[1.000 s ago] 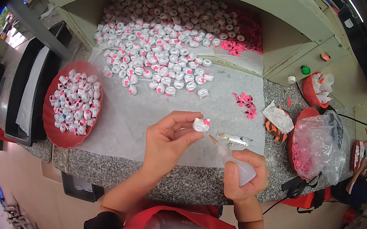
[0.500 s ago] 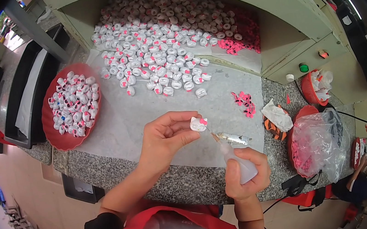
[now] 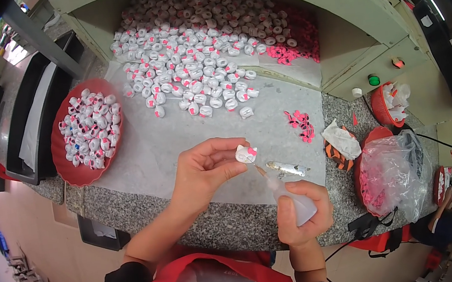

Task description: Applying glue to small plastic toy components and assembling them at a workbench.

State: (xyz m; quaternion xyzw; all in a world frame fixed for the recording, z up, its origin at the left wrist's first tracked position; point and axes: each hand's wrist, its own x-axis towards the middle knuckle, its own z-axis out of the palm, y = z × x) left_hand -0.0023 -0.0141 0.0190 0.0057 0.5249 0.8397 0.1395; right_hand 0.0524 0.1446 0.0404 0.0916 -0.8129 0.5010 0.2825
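Note:
Between the thumb and fingers of my left hand (image 3: 204, 169) is a small white cat-head piece (image 3: 245, 155) with a pink bow, held above a sheet of pale paper (image 3: 153, 150). My right hand (image 3: 320, 200) is wrapped around a translucent white squeeze bottle (image 3: 304, 209). Its thin tip points up and left at the lower edge of the cat head; whether the two touch is too fine to tell. A shiny metal strip (image 3: 286, 168) lies just beyond the bottle. Farther right are several small pink pieces (image 3: 300, 125) on the paper.
Many white cat heads (image 3: 193, 68) are heaped under a pale green shelf (image 3: 335, 12). At left stands a red bowl (image 3: 62, 157) of similar heads. Rightward are an orange-and-black striped holder (image 3: 342, 159), a plastic-covered red tray (image 3: 378, 133) and a red basket (image 3: 385, 114). A person (image 3: 450, 217) sits far right.
The cat head has turned slightly in my left fingers. The bottle's tip has shifted a little left and down, while both hands stay nearly in place.

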